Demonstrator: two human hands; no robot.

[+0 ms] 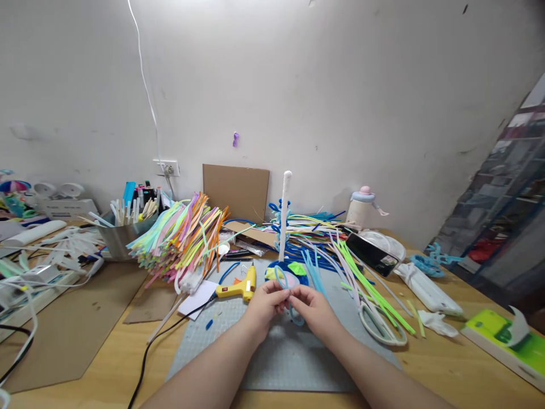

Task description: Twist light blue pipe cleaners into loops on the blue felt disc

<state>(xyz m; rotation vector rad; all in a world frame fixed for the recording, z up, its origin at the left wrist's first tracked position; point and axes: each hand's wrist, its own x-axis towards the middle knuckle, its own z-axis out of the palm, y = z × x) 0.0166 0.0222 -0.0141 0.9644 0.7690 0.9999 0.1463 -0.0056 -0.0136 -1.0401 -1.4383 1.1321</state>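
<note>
Between hands [267, 302], blue pipe cleaner [277, 274] slants up-left.

The lower-left cables [29, 335] run out of frame at the left edge. The green box [506, 346] is cut off by the right edge. Shelf contents [506, 165] at far right are blurred. Both forearms [204, 369] are cropped at the bottom edge. The fingertips [286, 295] partly hide the light-blue loop [279, 275]; its join cannot be seen.

Bright light from above whitens the wall's top [255, 8]; the right edge looks stretched (and slightly blurred).
</note>
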